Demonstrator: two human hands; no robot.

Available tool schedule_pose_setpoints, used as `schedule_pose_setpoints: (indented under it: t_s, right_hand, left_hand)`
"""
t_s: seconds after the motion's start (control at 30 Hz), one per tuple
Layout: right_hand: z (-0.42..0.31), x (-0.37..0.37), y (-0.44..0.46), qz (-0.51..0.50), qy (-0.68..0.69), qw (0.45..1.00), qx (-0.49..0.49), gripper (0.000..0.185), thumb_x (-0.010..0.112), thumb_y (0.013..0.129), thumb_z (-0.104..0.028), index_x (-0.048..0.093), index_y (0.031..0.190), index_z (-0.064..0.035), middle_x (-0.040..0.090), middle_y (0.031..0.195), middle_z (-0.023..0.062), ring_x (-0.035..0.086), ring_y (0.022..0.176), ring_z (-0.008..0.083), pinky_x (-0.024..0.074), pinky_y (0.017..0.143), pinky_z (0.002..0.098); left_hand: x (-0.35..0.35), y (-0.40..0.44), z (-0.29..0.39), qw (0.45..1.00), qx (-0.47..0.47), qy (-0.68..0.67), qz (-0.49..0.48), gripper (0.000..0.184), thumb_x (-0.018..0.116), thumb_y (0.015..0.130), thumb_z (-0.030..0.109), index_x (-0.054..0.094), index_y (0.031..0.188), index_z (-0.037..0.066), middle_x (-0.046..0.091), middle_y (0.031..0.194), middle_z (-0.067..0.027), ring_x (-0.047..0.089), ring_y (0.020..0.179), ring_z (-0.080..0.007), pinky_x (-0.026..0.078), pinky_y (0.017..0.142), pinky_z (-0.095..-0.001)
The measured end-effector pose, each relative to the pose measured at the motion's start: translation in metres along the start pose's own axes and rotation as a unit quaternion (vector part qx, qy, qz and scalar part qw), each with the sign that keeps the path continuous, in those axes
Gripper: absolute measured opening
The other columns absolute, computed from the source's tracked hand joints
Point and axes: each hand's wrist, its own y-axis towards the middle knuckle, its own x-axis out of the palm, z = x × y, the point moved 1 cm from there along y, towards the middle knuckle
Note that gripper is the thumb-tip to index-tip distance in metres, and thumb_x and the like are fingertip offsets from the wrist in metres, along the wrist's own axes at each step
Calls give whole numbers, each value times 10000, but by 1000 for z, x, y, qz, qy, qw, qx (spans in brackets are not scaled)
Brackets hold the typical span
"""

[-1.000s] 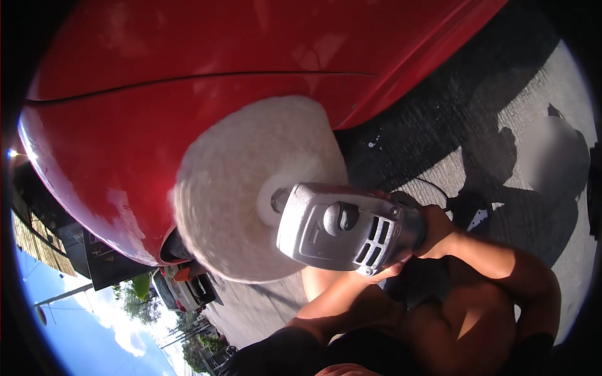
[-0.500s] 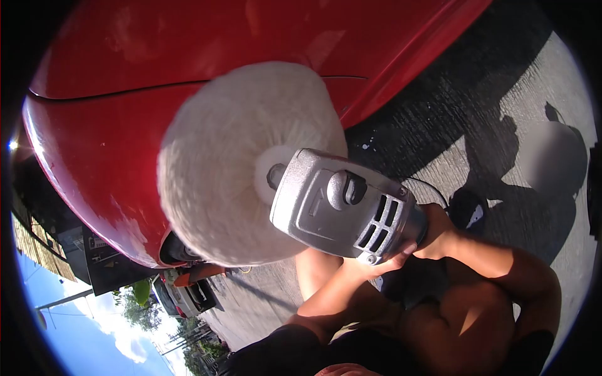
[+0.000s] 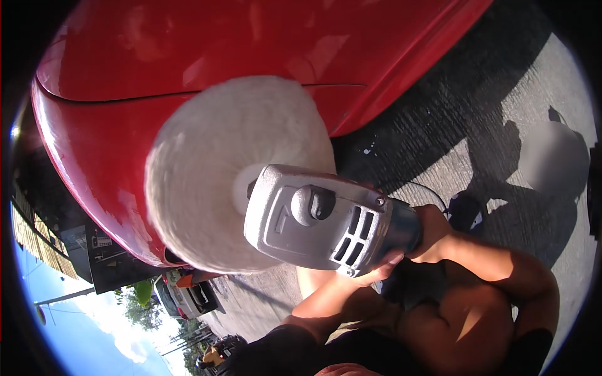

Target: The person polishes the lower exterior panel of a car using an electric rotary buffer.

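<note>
The head view was filled along its top and upper left by a glossy red car body (image 3: 219,44), with a dark seam (image 3: 138,98) curving across it. Concrete ground (image 3: 448,169) ran down the right side, partly in deep shadow, and sky (image 3: 94,332) showed at the lower left. My bare legs (image 3: 473,319) were bent at the lower right.

In the middle of the frame, the big, pale, fluffy pad (image 3: 194,194) of my polisher (image 3: 307,219) covered part of the red surface, its wool blurred into rings. I couldn't tell whether its hidden face touched the paint. The silver housing sat just right of the pad's centre, slanting down to the right, with a round cap and four dark slots facing me.

Both my hands were clamped on the polisher, close together: my left hand (image 3: 375,274) at the lower edge of the housing, thumb showing, and my right hand (image 3: 431,235) around the bluish rear part. A thin dark cord (image 3: 431,189) curved over the ground just above my right hand.
</note>
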Motion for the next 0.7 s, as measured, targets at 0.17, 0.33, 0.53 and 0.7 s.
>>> schedule_pose_setpoints:
  t_s: [0.17, 0.33, 0.53, 0.7]
  right_hand:
    - [-2, 2, -2, 4, 10, 1000, -4, 295, 781, 726, -304, 706, 924, -98, 743, 818, 134, 747, 802, 359, 586, 718, 444]
    - [3, 12, -3, 11, -3, 1000, 1, 262, 777, 723, -290, 726, 902, -107, 753, 823, 143, 755, 815, 362, 594, 736, 450]
    - [-8, 3, -1, -25, -24, 999, 10, 290, 790, 702, -287, 752, 916, -94, 763, 843, 162, 762, 841, 366, 599, 767, 443]
    - [-31, -13, 0, 16, 47, 999, -4, 340, 808, 652, -249, 744, 932, -66, 762, 859, 175, 758, 848, 380, 604, 778, 446]
  left_hand:
    - [-4, -6, -1, 998, -54, 1, 32, 1162, 970, 701, 340, 308, 1620, 79, 446, 1530, -157, 509, 1396, -335, 473, 1142, -505]
    - [-12, -21, -6, 994, -78, -3, 82, 1271, 992, 659, 375, 253, 1659, 114, 459, 1517, -162, 524, 1386, -350, 486, 1139, -523]
    - [-6, -24, -3, 988, -47, -39, 143, 1256, 990, 653, 351, 263, 1647, 106, 487, 1493, -170, 578, 1327, -357, 506, 1131, -527]
    - [-20, -1, 13, 994, -11, -44, 95, 1230, 993, 658, 362, 285, 1627, 94, 502, 1470, -170, 587, 1309, -355, 510, 1121, -519]
